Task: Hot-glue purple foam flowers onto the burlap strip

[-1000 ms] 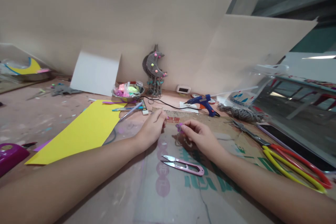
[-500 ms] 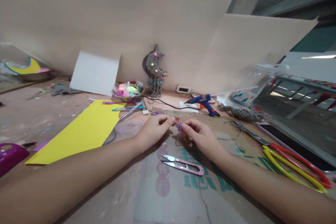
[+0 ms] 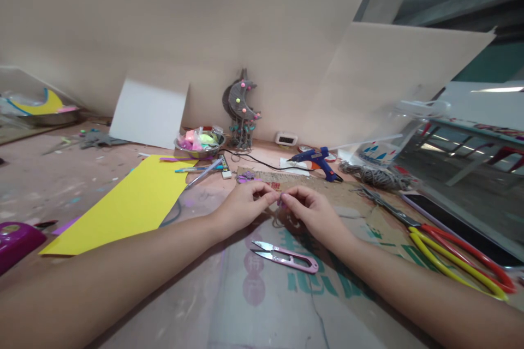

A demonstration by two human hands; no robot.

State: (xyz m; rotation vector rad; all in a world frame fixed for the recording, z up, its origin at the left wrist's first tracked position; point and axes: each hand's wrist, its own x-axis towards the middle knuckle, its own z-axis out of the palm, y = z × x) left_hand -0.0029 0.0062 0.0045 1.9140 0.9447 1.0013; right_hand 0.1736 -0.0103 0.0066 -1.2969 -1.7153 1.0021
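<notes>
My left hand (image 3: 241, 206) and my right hand (image 3: 309, 211) meet fingertip to fingertip over a cardboard sheet (image 3: 286, 283) on the table. Both are pinched on a small purple piece (image 3: 280, 201) that barely shows between the fingers. A thin grey thread trails down from it. Pink thread snips (image 3: 286, 257) lie on the cardboard just in front of my right wrist. A few small purple bits (image 3: 244, 177) lie beyond my left hand.
A yellow paper sheet (image 3: 131, 204) lies to the left. A metal bowl of coloured pieces (image 3: 199, 143), pens (image 3: 200, 170), a grey moon ornament (image 3: 241, 106), a blue glue gun (image 3: 317, 162), a twine bundle (image 3: 376, 175), scissors with red and yellow handles (image 3: 450, 251) and a phone (image 3: 458, 223) surround the hands.
My left hand has come in from the far edge of the cardboard to meet my right hand, and its fingertips now pinch the purple piece together with the right.
</notes>
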